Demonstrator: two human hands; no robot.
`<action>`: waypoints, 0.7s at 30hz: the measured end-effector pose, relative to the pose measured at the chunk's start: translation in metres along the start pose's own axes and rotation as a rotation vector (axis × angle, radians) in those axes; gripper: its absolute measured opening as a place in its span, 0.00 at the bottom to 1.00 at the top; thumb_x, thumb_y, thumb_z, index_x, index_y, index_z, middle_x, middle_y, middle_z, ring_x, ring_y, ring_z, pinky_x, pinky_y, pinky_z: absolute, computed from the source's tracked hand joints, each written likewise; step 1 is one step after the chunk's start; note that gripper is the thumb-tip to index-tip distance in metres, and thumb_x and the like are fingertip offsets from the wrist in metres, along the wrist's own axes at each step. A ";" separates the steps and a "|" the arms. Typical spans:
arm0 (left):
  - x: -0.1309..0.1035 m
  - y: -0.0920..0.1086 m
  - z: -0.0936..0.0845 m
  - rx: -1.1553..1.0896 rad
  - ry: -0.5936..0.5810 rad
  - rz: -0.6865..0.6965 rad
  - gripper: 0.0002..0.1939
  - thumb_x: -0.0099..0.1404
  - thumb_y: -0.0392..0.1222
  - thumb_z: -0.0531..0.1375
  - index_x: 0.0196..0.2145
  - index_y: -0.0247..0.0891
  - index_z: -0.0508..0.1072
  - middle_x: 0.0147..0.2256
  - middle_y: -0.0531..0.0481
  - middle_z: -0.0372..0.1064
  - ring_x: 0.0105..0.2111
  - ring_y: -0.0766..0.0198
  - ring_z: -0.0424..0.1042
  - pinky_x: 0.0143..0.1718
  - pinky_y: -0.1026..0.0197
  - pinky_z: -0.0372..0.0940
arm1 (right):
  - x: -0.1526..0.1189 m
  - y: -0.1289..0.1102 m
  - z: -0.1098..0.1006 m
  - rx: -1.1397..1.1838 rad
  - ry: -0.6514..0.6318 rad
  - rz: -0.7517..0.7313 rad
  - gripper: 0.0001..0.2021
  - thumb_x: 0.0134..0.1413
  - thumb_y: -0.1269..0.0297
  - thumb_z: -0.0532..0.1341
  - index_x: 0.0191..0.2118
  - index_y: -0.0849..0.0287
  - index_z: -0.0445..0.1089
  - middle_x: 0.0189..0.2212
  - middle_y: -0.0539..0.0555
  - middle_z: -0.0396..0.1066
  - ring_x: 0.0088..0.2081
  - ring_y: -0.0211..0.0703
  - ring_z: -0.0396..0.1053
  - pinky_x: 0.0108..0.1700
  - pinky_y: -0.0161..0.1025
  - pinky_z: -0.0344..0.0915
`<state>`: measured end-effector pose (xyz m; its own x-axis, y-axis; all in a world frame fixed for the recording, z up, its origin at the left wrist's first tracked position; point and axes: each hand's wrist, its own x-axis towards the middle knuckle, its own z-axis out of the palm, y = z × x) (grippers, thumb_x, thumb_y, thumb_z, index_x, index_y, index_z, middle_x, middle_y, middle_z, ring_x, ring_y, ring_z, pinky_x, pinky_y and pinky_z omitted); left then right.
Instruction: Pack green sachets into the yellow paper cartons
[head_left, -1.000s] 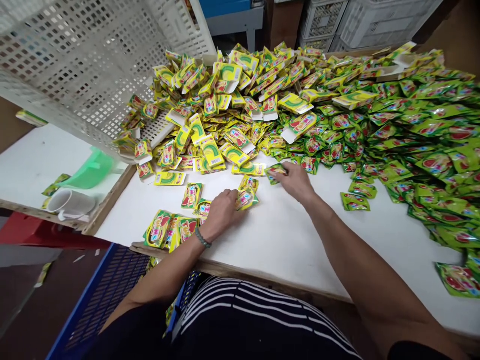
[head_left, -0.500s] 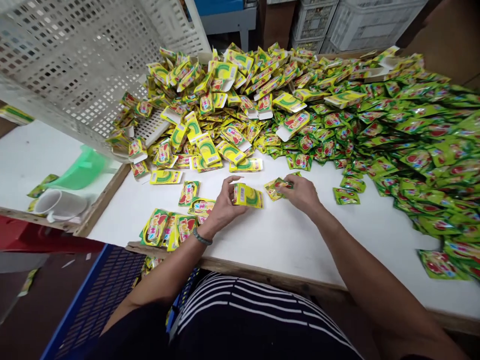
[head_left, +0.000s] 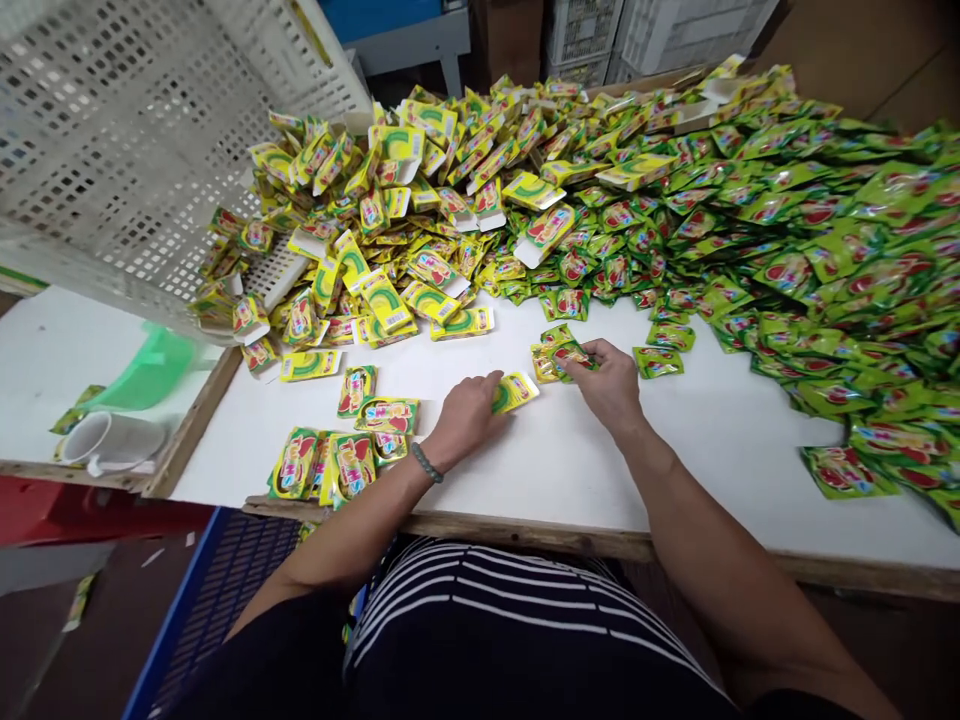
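Note:
My left hand [head_left: 466,415] grips a small yellow box [head_left: 515,393] whose pale end points right. To its right, my right hand [head_left: 609,378] pinches a green packet [head_left: 568,354]. A yellowish packet [head_left: 546,364] lies partly under that green one. Left of my left hand, several filled-looking boxes [head_left: 354,467] lie near the table's front edge, with two more [head_left: 386,415] just behind them. Behind both hands, a heap of yellow boxes [head_left: 386,300] meets a large pile of green packets [head_left: 810,270] on the right.
A white perforated crate [head_left: 127,150] leans at the back left. Beside it are a green scoop [head_left: 154,370] and a white mug [head_left: 112,440]. The wooden front edge [head_left: 525,532] runs before my body, and a blue basket [head_left: 217,580] stands below at the left.
The view has shifted, so the scene sits further left. The box in my left hand has turned its narrow end rightward, and my right hand has fanned its packets more visibly.

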<state>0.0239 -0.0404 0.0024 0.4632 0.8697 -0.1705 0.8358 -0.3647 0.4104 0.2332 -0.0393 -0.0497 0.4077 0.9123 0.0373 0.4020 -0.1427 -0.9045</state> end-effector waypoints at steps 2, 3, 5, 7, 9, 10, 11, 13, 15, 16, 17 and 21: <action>0.006 -0.007 0.000 -0.264 0.036 -0.070 0.22 0.59 0.43 0.61 0.51 0.35 0.69 0.41 0.42 0.74 0.39 0.54 0.72 0.41 0.55 0.64 | 0.001 -0.003 -0.006 0.091 0.063 0.049 0.19 0.40 0.46 0.66 0.30 0.58 0.69 0.28 0.53 0.73 0.31 0.44 0.68 0.36 0.42 0.65; 0.009 -0.010 -0.001 -0.450 0.033 -0.102 0.20 0.58 0.44 0.60 0.48 0.35 0.70 0.39 0.45 0.75 0.37 0.57 0.72 0.39 0.58 0.65 | 0.001 -0.006 -0.009 0.136 0.074 0.054 0.19 0.39 0.47 0.66 0.30 0.58 0.68 0.28 0.52 0.72 0.31 0.44 0.68 0.36 0.42 0.65; 0.014 -0.017 0.001 -0.822 -0.015 -0.163 0.18 0.55 0.46 0.62 0.41 0.35 0.71 0.34 0.49 0.74 0.32 0.62 0.71 0.34 0.62 0.64 | 0.000 -0.013 -0.011 0.199 0.063 0.017 0.18 0.39 0.49 0.67 0.30 0.58 0.68 0.28 0.51 0.72 0.30 0.43 0.67 0.35 0.41 0.64; 0.017 -0.019 0.005 -1.053 -0.066 -0.211 0.19 0.50 0.47 0.66 0.37 0.34 0.70 0.31 0.51 0.72 0.28 0.65 0.70 0.31 0.64 0.63 | -0.002 -0.020 -0.010 0.218 0.045 -0.025 0.17 0.39 0.49 0.67 0.30 0.58 0.69 0.28 0.51 0.73 0.29 0.42 0.67 0.34 0.40 0.64; 0.018 -0.018 0.010 -1.145 -0.082 -0.241 0.22 0.46 0.47 0.70 0.35 0.33 0.70 0.29 0.52 0.72 0.26 0.68 0.68 0.29 0.65 0.62 | -0.004 -0.024 -0.008 0.207 0.023 -0.069 0.17 0.40 0.50 0.67 0.31 0.58 0.70 0.28 0.51 0.73 0.29 0.42 0.67 0.34 0.40 0.63; 0.018 -0.018 0.013 -1.169 -0.076 -0.246 0.23 0.45 0.48 0.71 0.35 0.33 0.71 0.29 0.51 0.72 0.25 0.68 0.68 0.29 0.65 0.62 | -0.004 -0.025 -0.007 0.196 -0.002 -0.093 0.17 0.41 0.50 0.67 0.31 0.58 0.70 0.27 0.51 0.73 0.29 0.42 0.67 0.34 0.40 0.63; 0.018 -0.017 0.015 -1.187 -0.071 -0.241 0.24 0.45 0.50 0.71 0.36 0.33 0.71 0.30 0.51 0.73 0.26 0.68 0.68 0.29 0.65 0.62 | -0.003 -0.024 -0.007 0.180 -0.039 -0.116 0.16 0.41 0.50 0.66 0.31 0.58 0.71 0.27 0.50 0.73 0.29 0.42 0.67 0.34 0.40 0.63; 0.017 -0.016 0.017 -1.188 -0.068 -0.206 0.26 0.46 0.52 0.71 0.39 0.33 0.73 0.33 0.49 0.75 0.28 0.67 0.70 0.32 0.64 0.64 | -0.001 -0.022 -0.008 0.145 -0.134 -0.152 0.16 0.42 0.50 0.66 0.30 0.58 0.71 0.27 0.50 0.73 0.30 0.41 0.67 0.35 0.39 0.62; 0.015 -0.017 0.017 -1.134 -0.088 -0.153 0.27 0.48 0.53 0.71 0.41 0.33 0.74 0.35 0.48 0.76 0.31 0.65 0.71 0.34 0.64 0.65 | 0.001 -0.018 -0.012 0.107 -0.233 -0.167 0.15 0.42 0.51 0.65 0.30 0.58 0.71 0.27 0.49 0.72 0.30 0.41 0.66 0.35 0.38 0.61; 0.014 -0.018 0.016 -1.105 -0.100 -0.133 0.26 0.49 0.52 0.70 0.41 0.33 0.75 0.36 0.47 0.76 0.32 0.64 0.72 0.34 0.64 0.65 | 0.002 -0.017 -0.014 0.088 -0.275 -0.165 0.14 0.42 0.52 0.66 0.29 0.58 0.71 0.26 0.48 0.71 0.30 0.41 0.65 0.34 0.38 0.60; 0.013 -0.018 0.016 -1.083 -0.105 -0.122 0.25 0.49 0.52 0.70 0.41 0.33 0.75 0.37 0.47 0.76 0.33 0.64 0.72 0.35 0.63 0.65 | 0.002 -0.017 -0.016 0.070 -0.317 -0.160 0.13 0.41 0.53 0.66 0.29 0.58 0.71 0.25 0.48 0.70 0.30 0.40 0.64 0.34 0.37 0.59; 0.012 -0.016 0.014 -1.092 -0.106 -0.128 0.23 0.51 0.51 0.69 0.40 0.33 0.75 0.36 0.47 0.76 0.32 0.64 0.72 0.34 0.63 0.65 | 0.002 -0.021 -0.019 0.035 -0.449 -0.144 0.12 0.40 0.53 0.66 0.27 0.57 0.71 0.22 0.47 0.67 0.28 0.39 0.62 0.31 0.36 0.56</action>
<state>0.0200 -0.0290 -0.0194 0.4582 0.8282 -0.3226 0.1933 0.2614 0.9457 0.2407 -0.0418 -0.0222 -0.0484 0.9987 -0.0172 0.3971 0.0034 -0.9178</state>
